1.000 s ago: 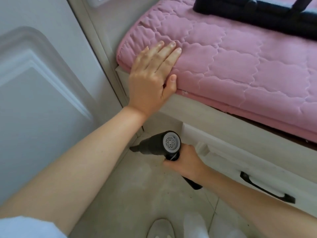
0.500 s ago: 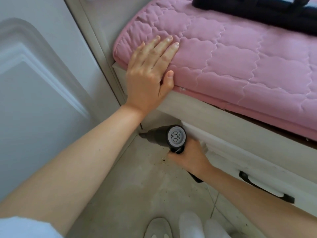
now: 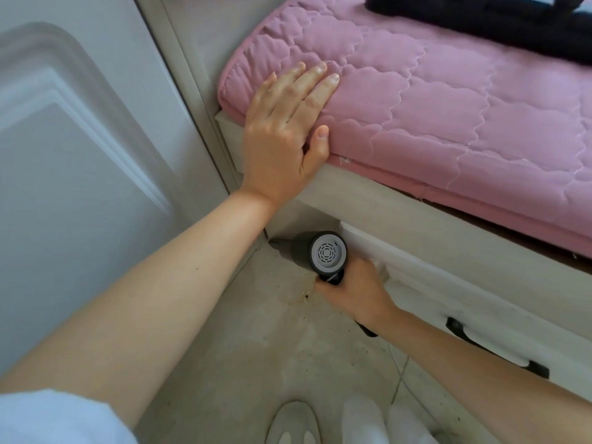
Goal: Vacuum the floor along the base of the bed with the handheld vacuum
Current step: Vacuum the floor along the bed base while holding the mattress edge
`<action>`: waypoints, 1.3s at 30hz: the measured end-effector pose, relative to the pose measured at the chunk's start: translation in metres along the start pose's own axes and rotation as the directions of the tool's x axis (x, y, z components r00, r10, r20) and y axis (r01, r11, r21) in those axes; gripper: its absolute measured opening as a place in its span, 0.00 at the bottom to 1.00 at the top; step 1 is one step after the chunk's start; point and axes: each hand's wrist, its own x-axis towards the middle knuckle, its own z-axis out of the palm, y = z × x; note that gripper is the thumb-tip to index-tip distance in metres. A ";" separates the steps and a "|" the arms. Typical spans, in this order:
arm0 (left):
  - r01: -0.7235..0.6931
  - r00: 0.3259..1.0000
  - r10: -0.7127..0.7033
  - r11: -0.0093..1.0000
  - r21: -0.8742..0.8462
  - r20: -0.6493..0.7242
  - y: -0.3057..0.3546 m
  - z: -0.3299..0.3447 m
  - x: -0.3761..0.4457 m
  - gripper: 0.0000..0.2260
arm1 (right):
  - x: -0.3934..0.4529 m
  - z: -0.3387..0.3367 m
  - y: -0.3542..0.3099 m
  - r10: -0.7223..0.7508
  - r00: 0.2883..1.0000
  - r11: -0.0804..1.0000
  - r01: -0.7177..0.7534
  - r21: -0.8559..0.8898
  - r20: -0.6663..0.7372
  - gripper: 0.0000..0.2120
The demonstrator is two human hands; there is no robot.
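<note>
Grey vacuum (image 3: 315, 253), gripped in the right hand (image 3: 354, 293), pointed its nozzle toward ten o'clock into the bed (image 3: 368, 203) corner, left hand (image 3: 285, 136) flat on the mattress (image 3: 448, 107).

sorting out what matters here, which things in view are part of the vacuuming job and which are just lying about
Part of the job:
- handheld vacuum, gripped in the right hand
- floor with dark crumbs
- bed base
- left hand, flat on the pink mattress pad

Just lying about:
- black item on the bed
- drawer handle
- white door
- slipper
</note>
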 end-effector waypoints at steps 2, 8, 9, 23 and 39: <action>-0.001 1.000 0.001 1.000 0.000 0.004 -0.001 0.000 0.000 0.22 | 0.000 0.000 -0.001 0.000 1.000 1.000 0.000 -0.014 0.001 0.08; 0.014 1.000 -0.014 1.000 -0.025 0.013 0.002 -0.003 0.001 0.22 | -0.006 -0.012 0.002 0.033 0.998 0.998 -0.035 -0.048 -0.045 0.13; 0.029 1.000 -0.028 0.999 -0.037 0.014 0.003 -0.003 0.001 0.22 | -0.008 -0.014 0.002 0.044 0.998 0.998 -0.046 -0.038 -0.033 0.13; 0.087 0.996 -0.087 0.995 -0.055 0.002 0.009 -0.004 0.001 0.21 | -0.015 -0.024 -0.008 0.107 0.994 0.994 -0.107 0.029 0.003 0.07; 0.089 0.996 -0.090 0.994 -0.058 -0.006 0.009 -0.003 0.000 0.21 | -0.019 -0.025 -0.012 0.134 0.984 0.988 -0.141 0.056 0.114 0.08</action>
